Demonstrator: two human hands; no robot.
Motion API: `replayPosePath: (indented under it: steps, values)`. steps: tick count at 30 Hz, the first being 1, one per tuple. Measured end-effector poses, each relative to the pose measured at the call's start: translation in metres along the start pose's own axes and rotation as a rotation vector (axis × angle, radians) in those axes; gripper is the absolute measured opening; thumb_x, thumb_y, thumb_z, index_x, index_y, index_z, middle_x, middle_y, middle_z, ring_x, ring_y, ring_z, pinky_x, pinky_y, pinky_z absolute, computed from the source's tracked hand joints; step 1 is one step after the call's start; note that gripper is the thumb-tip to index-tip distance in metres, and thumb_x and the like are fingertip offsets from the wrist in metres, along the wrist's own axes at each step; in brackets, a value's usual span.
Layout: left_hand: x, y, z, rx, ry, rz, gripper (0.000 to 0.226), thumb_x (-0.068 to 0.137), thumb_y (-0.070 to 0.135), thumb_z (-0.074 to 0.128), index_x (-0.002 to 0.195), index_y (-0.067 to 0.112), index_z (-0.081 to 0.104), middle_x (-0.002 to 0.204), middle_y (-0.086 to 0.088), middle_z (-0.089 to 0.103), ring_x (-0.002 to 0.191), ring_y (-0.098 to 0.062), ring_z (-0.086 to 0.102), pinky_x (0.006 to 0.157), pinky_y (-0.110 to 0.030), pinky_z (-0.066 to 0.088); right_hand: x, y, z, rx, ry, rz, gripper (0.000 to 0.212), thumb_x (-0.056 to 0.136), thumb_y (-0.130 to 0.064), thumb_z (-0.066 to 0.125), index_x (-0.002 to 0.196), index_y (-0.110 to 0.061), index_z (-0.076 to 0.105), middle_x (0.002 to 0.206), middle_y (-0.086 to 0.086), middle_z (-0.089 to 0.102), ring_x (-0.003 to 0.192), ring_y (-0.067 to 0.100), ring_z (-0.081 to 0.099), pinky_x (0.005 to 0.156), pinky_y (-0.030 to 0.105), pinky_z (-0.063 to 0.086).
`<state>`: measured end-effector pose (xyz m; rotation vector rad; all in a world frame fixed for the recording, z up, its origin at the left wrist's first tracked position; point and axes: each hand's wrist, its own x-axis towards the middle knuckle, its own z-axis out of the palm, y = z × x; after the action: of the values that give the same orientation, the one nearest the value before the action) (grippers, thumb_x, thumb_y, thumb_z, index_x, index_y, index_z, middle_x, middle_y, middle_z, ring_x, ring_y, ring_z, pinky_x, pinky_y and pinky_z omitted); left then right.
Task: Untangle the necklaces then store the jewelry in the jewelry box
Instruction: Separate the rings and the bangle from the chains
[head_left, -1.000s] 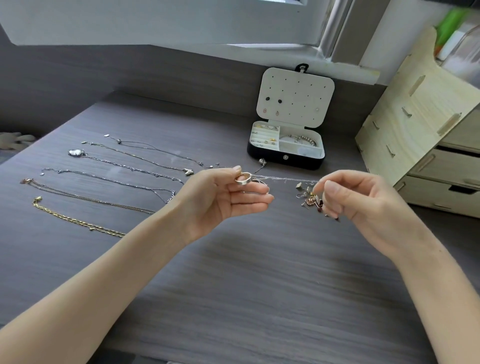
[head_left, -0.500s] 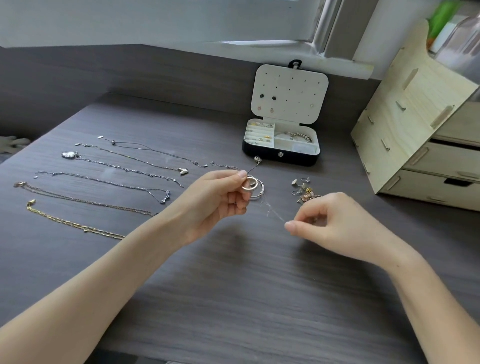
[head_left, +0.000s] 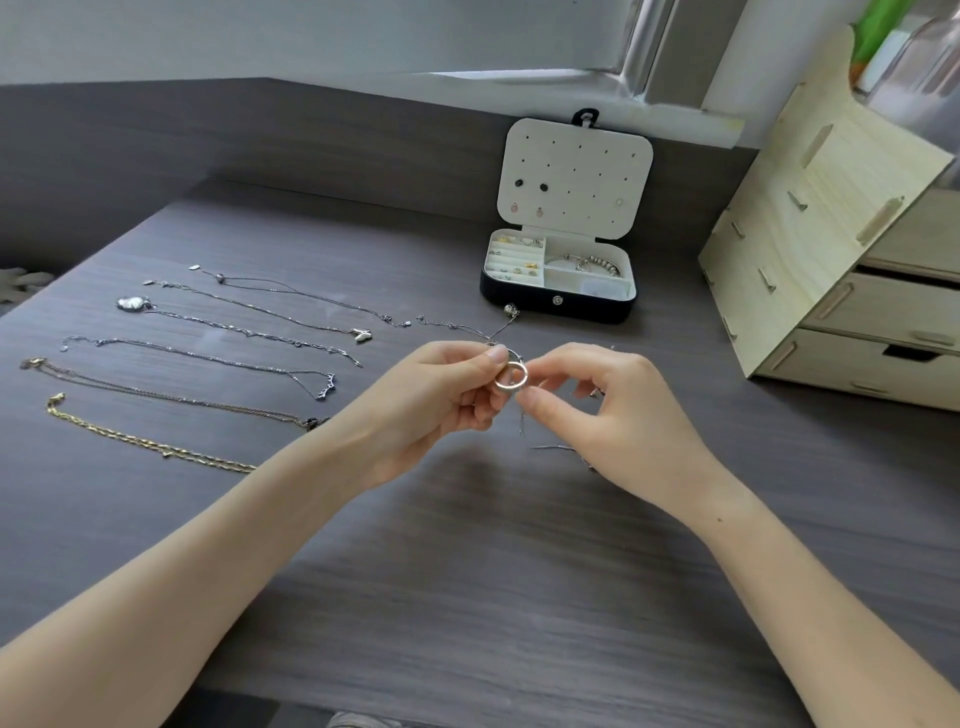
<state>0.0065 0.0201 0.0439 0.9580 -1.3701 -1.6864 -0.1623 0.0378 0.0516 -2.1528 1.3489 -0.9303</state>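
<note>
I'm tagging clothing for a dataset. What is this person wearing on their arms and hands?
Nothing visible: the left hand and right hand are bare, no gloves, worn rings, watch or bracelets. No sleeves reach into the frame. Visible nails look short and unpainted.

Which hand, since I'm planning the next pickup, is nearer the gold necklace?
Left. The left hand, pinching the ring, is just right of the gold necklace; the right hand is beyond it, farther right, also at the ring.
</note>
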Motion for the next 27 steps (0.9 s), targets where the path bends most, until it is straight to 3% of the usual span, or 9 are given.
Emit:
replayPosePath:
  steps: [3, 6, 8, 11, 12, 15, 19, 27]
  values:
    - [0.0, 0.0, 0.0, 0.008, -0.011, -0.005, 0.028, 0.094, 0.02, 0.043, 0.074, 0.011, 0.059, 0.062, 0.0, 0.049, 0.056, -0.009, 0.04, 0.056, -0.017, 0.037, -0.001, -0.001, 0.0, 0.039, 0.064, 0.011, 0.006, 0.082, -0.02, 0.069, 0.084, -0.02, 0.074, 0.075, -0.014, 0.067, 0.074, 0.0, 0.059, 0.064, 0.011, 0.037]
    - [0.0, 0.0, 0.0, 0.033, 0.016, -0.011, 0.033, 0.096, 0.018, 0.043, 0.068, 0.015, 0.059, 0.063, 0.0, 0.049, 0.057, -0.01, 0.039, 0.058, -0.019, 0.037, -0.003, -0.001, -0.004, 0.015, 0.101, 0.057, 0.008, 0.081, -0.014, 0.071, 0.075, -0.021, 0.073, 0.069, -0.014, 0.066, 0.07, 0.004, 0.059, 0.06, 0.019, 0.041]
    - [0.0, 0.0, 0.0, 0.061, 0.043, -0.014, 0.033, 0.097, 0.018, 0.043, 0.068, 0.014, 0.057, 0.065, -0.001, 0.048, 0.058, -0.011, 0.038, 0.06, -0.021, 0.035, -0.004, -0.002, -0.007, 0.049, 0.099, 0.101, 0.012, 0.08, -0.011, 0.07, 0.07, -0.017, 0.07, 0.064, -0.01, 0.064, 0.061, 0.004, 0.055, 0.055, 0.017, 0.04]
    - [0.001, 0.0, 0.0, 0.078, 0.079, -0.016, 0.033, 0.098, 0.017, 0.043, 0.069, 0.013, 0.056, 0.067, -0.003, 0.047, 0.059, -0.011, 0.038, 0.06, -0.022, 0.034, -0.003, -0.002, -0.013, 0.276, 0.025, 0.236, 0.012, 0.074, -0.018, 0.065, 0.068, -0.007, 0.064, 0.07, 0.01, 0.065, 0.063, 0.023, 0.054, 0.06, 0.033, 0.043]
    - [0.001, 0.0, 0.0, 0.079, 0.083, -0.018, 0.032, 0.098, 0.016, 0.043, 0.069, 0.013, 0.056, 0.067, -0.003, 0.047, 0.059, -0.011, 0.038, 0.06, -0.022, 0.034, -0.003, -0.002, -0.014, 0.367, 0.001, 0.281, 0.014, 0.069, -0.019, 0.06, 0.066, -0.005, 0.061, 0.071, 0.015, 0.063, 0.063, 0.021, 0.052, 0.061, 0.032, 0.042]
    - [0.001, -0.001, 0.0, 0.085, 0.088, -0.024, 0.032, 0.098, 0.016, 0.043, 0.069, 0.012, 0.055, 0.066, -0.003, 0.048, 0.059, -0.011, 0.039, 0.06, -0.022, 0.035, 0.0, 0.0, -0.019, 0.659, -0.038, 0.367, 0.01, 0.065, -0.013, 0.049, 0.058, -0.008, 0.054, 0.063, 0.009, 0.059, 0.061, 0.015, 0.05, 0.059, 0.024, 0.043]
    - [0.002, -0.003, -0.001, 0.104, 0.088, -0.022, 0.032, 0.099, 0.017, 0.043, 0.069, 0.012, 0.054, 0.065, -0.002, 0.048, 0.056, -0.01, 0.04, 0.059, -0.022, 0.036, -0.001, 0.003, -0.028, 0.877, -0.032, 0.391, 0.007, 0.066, -0.012, 0.044, 0.06, -0.008, 0.044, 0.055, 0.008, 0.053, 0.056, 0.019, 0.048, 0.06, 0.029, 0.05]
    - [0.005, -0.01, -0.001, 0.301, 0.158, 0.012, 0.032, 0.098, 0.019, 0.045, 0.068, 0.012, 0.054, 0.06, 0.004, 0.052, 0.052, -0.005, 0.043, 0.053, -0.015, 0.036, -0.002, -0.002, -0.038, 0.945, -0.034, 0.23, 0.013, 0.074, -0.009, 0.048, 0.062, -0.01, 0.052, 0.045, 0.001, 0.033, 0.046, 0.017, 0.025, 0.046, 0.025, 0.027]
